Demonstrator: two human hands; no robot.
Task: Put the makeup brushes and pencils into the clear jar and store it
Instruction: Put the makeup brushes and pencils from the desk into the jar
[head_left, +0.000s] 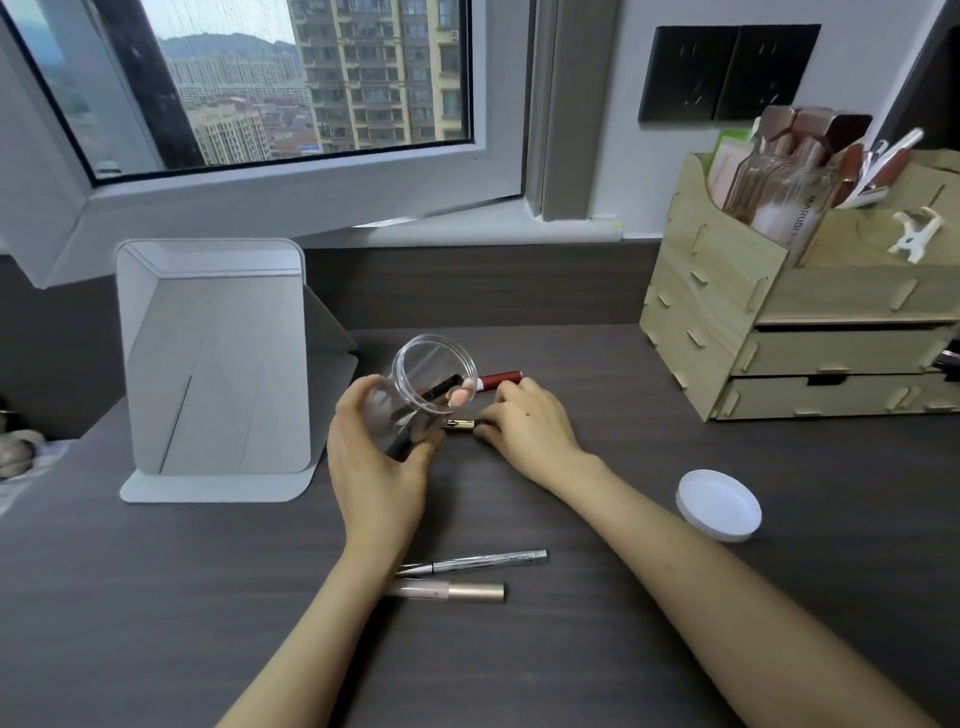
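Observation:
My left hand (371, 467) grips the clear jar (423, 387), tilted with its open mouth facing up and away; a black item lies inside it. My right hand (524, 423) rests on the desk just right of the jar, fingers pinching a gold and black pencil (461, 426) that lies on the desk. A red pencil (501, 378) lies behind the hand, partly hidden by the jar. Nearer to me, a silver pencil (483, 560) and a pink and gold tube (457, 591) lie side by side on the dark desk.
The jar's white lid (719, 504) lies on the desk at the right. A standing grey mirror (213, 364) is at the left. A wooden drawer organiser (800, 312) with bottles and tools stands at the back right. A window sits behind.

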